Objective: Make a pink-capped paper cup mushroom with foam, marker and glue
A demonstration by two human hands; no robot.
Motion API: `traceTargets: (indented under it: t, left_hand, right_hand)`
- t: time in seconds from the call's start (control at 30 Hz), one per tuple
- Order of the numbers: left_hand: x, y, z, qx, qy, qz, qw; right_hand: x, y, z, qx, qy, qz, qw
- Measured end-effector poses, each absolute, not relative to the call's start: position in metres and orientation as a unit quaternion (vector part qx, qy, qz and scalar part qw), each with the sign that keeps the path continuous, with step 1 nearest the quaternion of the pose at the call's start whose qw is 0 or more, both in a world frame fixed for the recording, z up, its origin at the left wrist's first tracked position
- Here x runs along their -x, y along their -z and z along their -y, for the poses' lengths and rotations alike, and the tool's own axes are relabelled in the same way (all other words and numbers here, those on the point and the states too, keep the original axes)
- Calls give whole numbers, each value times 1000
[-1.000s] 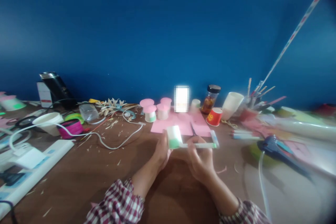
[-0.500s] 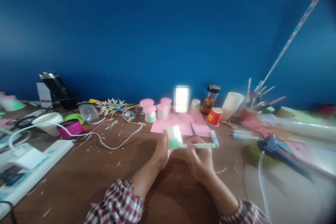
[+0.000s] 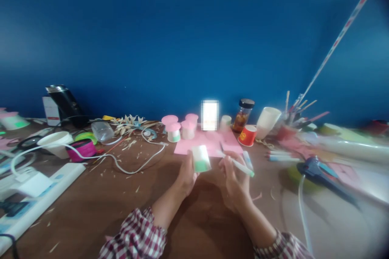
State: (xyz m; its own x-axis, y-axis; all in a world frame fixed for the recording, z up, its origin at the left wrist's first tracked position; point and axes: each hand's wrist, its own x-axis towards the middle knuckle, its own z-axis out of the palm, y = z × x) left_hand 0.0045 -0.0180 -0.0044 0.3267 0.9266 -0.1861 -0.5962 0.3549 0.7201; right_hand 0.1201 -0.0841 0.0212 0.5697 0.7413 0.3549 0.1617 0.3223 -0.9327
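My left hand [image 3: 187, 174] grips a white paper cup [image 3: 201, 158] tilted on its side, with a green band coloured along its lower part. To its right, my right hand [image 3: 235, 176] has its fingers closed on a white marker [image 3: 242, 166] with a green end, held apart from the cup. Beyond both hands lies a sheet of pink paper [image 3: 188, 146], with a dark slim object on it that I cannot make out clearly. Small cups with pink disc tops [image 3: 174, 132] stand at its left edge. Near my right hand rests a white and blue tube [image 3: 247, 159].
A red paper cup [image 3: 247, 135], a dark-lidded jar [image 3: 243, 115] and a white cup [image 3: 269, 118] stand at the back right. A glue gun [image 3: 319, 170] with its cord lies right. On the left are a power strip [image 3: 57, 194], cables and a magenta tape roll [image 3: 80, 149].
My right hand has drawn slightly right, away from the cup. The marker has swung from level to slanting, its green end now lower. My left hand and the cup have barely moved.
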Motion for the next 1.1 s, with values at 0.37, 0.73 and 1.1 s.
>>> traceTargets:
  t: [0.37,0.73,1.1]
  left_hand:
    - [5,0,14,-272,-489,-283,779]
    - [17,-2,11,-246,-439,-246,828]
    - [20,-5,11,-214,-430,-223,848]
  right_hand:
    - [-133,-2,75,594,-150,491,620]
    - [-135,-4,73,569,-151,517,622]
    - [-131,-7,77,571,-111,562,587]
